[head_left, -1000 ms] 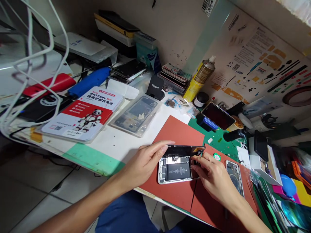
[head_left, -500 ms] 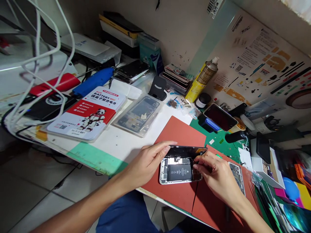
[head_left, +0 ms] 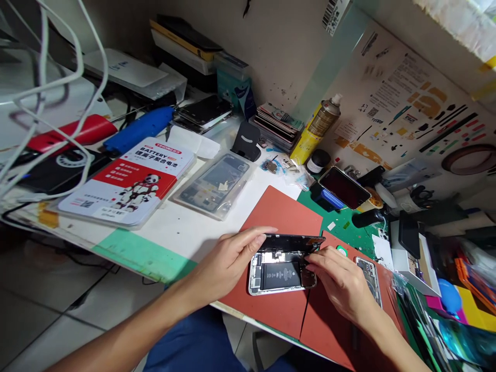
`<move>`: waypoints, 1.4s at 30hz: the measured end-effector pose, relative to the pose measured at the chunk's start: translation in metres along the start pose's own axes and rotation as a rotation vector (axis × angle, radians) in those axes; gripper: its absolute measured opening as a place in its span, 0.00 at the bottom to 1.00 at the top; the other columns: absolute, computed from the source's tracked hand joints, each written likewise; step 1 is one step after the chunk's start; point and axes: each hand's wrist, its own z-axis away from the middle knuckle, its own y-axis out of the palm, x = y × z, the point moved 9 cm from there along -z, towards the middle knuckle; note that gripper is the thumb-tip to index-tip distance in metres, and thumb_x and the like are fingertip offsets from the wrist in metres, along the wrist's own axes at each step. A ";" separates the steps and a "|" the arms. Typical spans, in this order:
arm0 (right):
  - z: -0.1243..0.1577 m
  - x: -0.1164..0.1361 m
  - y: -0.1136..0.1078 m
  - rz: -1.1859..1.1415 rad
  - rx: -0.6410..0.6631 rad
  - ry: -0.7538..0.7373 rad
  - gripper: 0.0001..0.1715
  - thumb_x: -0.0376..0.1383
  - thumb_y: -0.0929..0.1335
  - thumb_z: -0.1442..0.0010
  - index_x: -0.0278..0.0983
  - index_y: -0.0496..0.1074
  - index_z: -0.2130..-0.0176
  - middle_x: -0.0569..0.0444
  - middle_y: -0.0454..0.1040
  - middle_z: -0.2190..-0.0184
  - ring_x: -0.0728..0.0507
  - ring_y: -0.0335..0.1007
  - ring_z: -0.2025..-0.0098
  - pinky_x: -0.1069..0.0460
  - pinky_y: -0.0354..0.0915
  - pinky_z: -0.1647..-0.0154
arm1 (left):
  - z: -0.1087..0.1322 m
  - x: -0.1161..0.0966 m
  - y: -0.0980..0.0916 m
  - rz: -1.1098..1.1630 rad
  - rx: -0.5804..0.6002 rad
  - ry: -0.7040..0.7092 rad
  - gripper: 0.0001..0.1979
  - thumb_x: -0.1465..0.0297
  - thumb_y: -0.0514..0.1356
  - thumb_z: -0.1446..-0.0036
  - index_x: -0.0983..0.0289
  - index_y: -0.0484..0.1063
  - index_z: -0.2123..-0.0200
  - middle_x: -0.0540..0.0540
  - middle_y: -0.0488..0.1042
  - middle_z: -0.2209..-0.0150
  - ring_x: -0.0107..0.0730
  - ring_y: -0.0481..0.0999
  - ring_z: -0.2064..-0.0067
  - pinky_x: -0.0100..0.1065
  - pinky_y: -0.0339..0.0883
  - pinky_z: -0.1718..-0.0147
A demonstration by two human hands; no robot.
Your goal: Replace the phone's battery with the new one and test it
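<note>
An opened smartphone (head_left: 258,283) lies on the reddish-brown mat (head_left: 279,315), its black battery (head_left: 282,275) and inner parts showing. Its screen (head_left: 289,242) is tilted up along the far edge. My left hand (head_left: 228,261) grips that screen at its left end, thumb and fingers closed on it. At the phone's right end, the fingers of my right hand (head_left: 341,276) are pinched together near the gap between screen and body. Whatever they hold, if anything, is hidden. Beyond my right hand, a second phone frame (head_left: 368,276) rests on the mat.
A battery package (head_left: 127,183) and a bagged phone housing (head_left: 215,183) lie on the left. Behind the mat stand a yellow spray can (head_left: 315,129), a dark jar (head_left: 318,161) and a propped phone (head_left: 344,187). White cables (head_left: 42,103) hang at far left; a white box (head_left: 416,258) is at right.
The whole view has shifted slightly, so things sit a little further left. Both hands keep their places on the phone; the right fingers have moved only slightly.
</note>
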 end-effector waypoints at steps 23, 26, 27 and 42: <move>-0.042 -0.121 -0.033 -0.155 0.028 0.734 0.11 0.34 0.68 0.35 0.38 0.78 0.69 0.57 0.80 0.74 0.48 0.72 0.75 0.54 0.64 0.73 | 0.006 -0.003 0.001 -0.065 0.072 0.047 0.16 0.58 0.55 0.28 0.51 0.83 0.50 0.46 0.85 0.50 0.33 0.85 0.50 0.25 0.76 0.52; -0.061 -0.127 -0.016 -0.135 0.079 0.738 0.09 0.32 0.69 0.32 0.36 0.77 0.66 0.58 0.80 0.71 0.49 0.73 0.73 0.54 0.68 0.69 | 0.006 -0.003 0.000 -0.069 0.058 0.072 0.15 0.59 0.56 0.28 0.49 0.82 0.49 0.45 0.85 0.50 0.32 0.85 0.50 0.23 0.75 0.51; -0.066 -0.129 -0.013 -0.117 0.096 0.743 0.08 0.34 0.70 0.31 0.35 0.77 0.65 0.59 0.79 0.71 0.49 0.73 0.73 0.53 0.69 0.67 | 0.006 -0.002 0.000 -0.070 0.056 0.075 0.15 0.59 0.56 0.28 0.49 0.82 0.49 0.45 0.85 0.50 0.32 0.85 0.50 0.23 0.75 0.52; -0.078 -0.128 -0.004 0.223 0.165 0.794 0.12 0.42 0.71 0.28 0.35 0.78 0.57 0.52 0.81 0.59 0.44 0.79 0.57 0.44 0.76 0.52 | 0.006 -0.002 -0.001 -0.070 0.040 0.098 0.15 0.59 0.56 0.28 0.49 0.83 0.49 0.45 0.86 0.50 0.31 0.85 0.50 0.22 0.75 0.51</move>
